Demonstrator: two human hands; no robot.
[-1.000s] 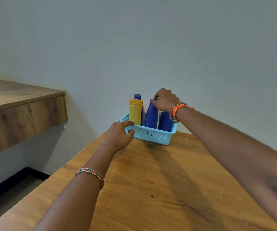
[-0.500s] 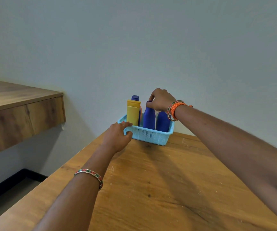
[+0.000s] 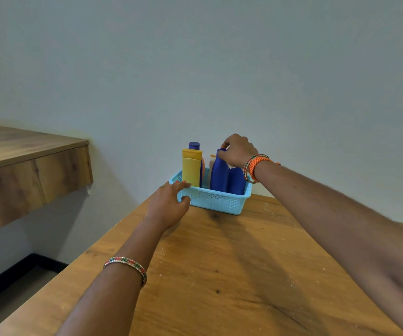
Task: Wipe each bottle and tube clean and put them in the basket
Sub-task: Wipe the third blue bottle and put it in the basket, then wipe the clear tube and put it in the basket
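- Worktop (image 3: 219, 275) carries the basket (image 3: 216, 202) at its far end, near the wall
- Left hand (image 3: 168, 207) grips the basket's near corner, fingers curled over the rim, likely to steady it
- Right hand (image 3: 238, 150) pinches the top of a blue bottle (image 3: 218, 173) standing in the basket beside the yellow tube (image 3: 191, 169), probably seating it upright
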